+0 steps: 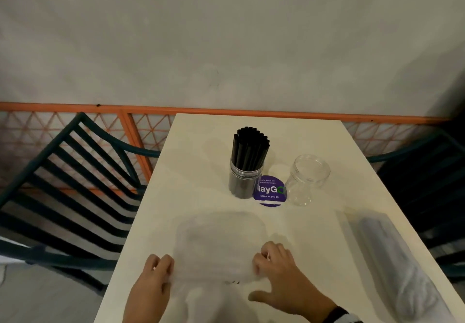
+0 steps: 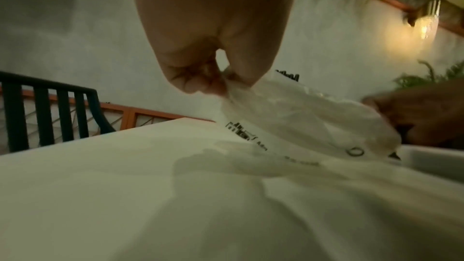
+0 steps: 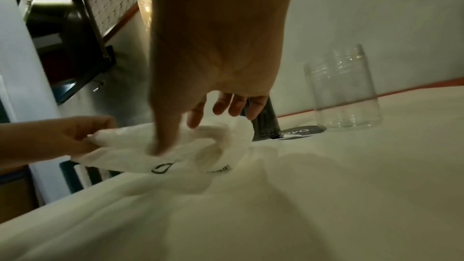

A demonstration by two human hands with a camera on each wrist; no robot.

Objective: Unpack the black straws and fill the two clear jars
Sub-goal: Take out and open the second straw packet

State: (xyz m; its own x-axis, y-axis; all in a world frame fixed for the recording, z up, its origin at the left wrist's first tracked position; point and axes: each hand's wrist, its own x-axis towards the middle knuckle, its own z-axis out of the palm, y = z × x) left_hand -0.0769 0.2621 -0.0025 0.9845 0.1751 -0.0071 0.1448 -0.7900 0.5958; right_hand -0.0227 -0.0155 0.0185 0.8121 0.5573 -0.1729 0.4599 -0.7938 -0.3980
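Note:
A clear jar [image 1: 245,171] packed with upright black straws [image 1: 250,144] stands mid-table. To its right is an empty clear jar [image 1: 308,179] [image 3: 344,90]. Near the front edge lies an emptied, translucent plastic bag [image 1: 219,242] [image 2: 288,110] [image 3: 125,146] with black print, blurred. My left hand [image 1: 158,272] [image 2: 220,84] pinches its left edge between thumb and fingertips. My right hand [image 1: 271,269] [image 3: 185,130] holds the right side, thumb pressed down on the film and fingers over a raised fold. A second wrapped bundle of straws [image 1: 392,254] lies at the table's right edge.
A round purple sticker [image 1: 270,191] sits on the cream table [image 1: 191,166] between the jars. Dark slatted chairs [image 1: 70,184] stand on both sides. An orange-framed lattice rail [image 1: 130,131] and a grey wall lie beyond the far edge.

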